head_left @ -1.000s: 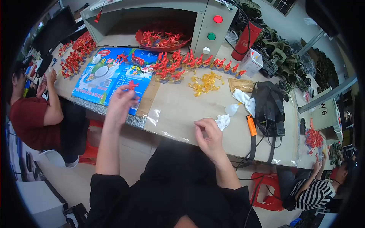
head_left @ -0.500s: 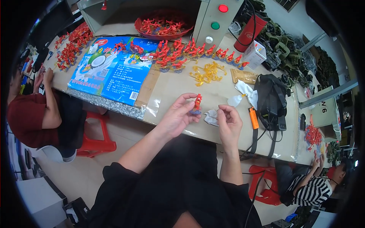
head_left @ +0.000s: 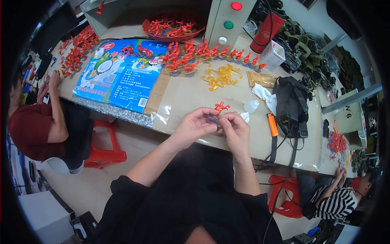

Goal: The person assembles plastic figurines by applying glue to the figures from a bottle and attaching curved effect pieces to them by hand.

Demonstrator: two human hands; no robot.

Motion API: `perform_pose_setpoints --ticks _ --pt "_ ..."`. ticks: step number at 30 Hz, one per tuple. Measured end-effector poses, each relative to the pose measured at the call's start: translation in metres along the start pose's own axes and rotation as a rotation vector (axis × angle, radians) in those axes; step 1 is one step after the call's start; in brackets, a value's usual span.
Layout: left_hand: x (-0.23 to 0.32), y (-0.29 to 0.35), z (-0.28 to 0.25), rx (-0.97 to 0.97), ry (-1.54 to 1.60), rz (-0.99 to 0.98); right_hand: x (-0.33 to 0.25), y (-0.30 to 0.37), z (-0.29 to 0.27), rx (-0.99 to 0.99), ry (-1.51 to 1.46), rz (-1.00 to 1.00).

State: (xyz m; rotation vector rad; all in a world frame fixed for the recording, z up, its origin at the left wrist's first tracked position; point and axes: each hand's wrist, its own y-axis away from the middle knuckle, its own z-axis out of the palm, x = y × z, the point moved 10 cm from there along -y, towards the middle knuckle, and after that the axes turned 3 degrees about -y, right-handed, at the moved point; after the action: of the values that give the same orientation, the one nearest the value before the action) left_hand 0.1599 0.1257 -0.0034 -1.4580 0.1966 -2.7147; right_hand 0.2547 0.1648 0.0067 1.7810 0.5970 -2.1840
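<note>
Above the table's front edge, both hands meet on a small red figurine (head_left: 221, 106) with a bluish base. My left hand (head_left: 193, 127) is closed, pinching the base between thumb and fingers. My right hand (head_left: 235, 132) is closed too, its thumb and forefinger pressed to the base from the other side; whether a smaller part sits in that pinch is hidden. Rows of similar red figurines (head_left: 183, 61) stand farther back on the table. Before them lies a heap of translucent yellow pieces (head_left: 222, 77). Just right of my hands are a small white squeeze bottle (head_left: 251, 106) and crumpled white tissue (head_left: 266, 97).
An orange tool (head_left: 272, 124) and black bag (head_left: 291, 97) with straps lie right. A blue printed package (head_left: 118, 77) covers the left. Behind stand a red bowl (head_left: 174, 40) of figurines, a button box (head_left: 219, 34) and a red canister (head_left: 267, 32). Co-workers sit on both sides.
My right hand has moved left and now grips the figurine together with my left. The figurine has turned from upright to tilted, its red top now leaning to the right.
</note>
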Motion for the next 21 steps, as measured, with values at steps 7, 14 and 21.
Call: perform_pose_setpoints --ticks 7,14,21 --pt "-0.005 0.001 -0.013 0.119 -0.133 0.016 -0.029 0.017 -0.024 0.251 0.198 -0.221" --pt "0.006 0.0 -0.016 0.132 -0.22 0.078 -0.041 0.011 -0.091 0.545 0.63 -0.231" --pt "0.004 0.001 -0.014 0.131 -0.298 0.073 -0.008 -0.016 -0.089 0.343 0.557 -0.017"
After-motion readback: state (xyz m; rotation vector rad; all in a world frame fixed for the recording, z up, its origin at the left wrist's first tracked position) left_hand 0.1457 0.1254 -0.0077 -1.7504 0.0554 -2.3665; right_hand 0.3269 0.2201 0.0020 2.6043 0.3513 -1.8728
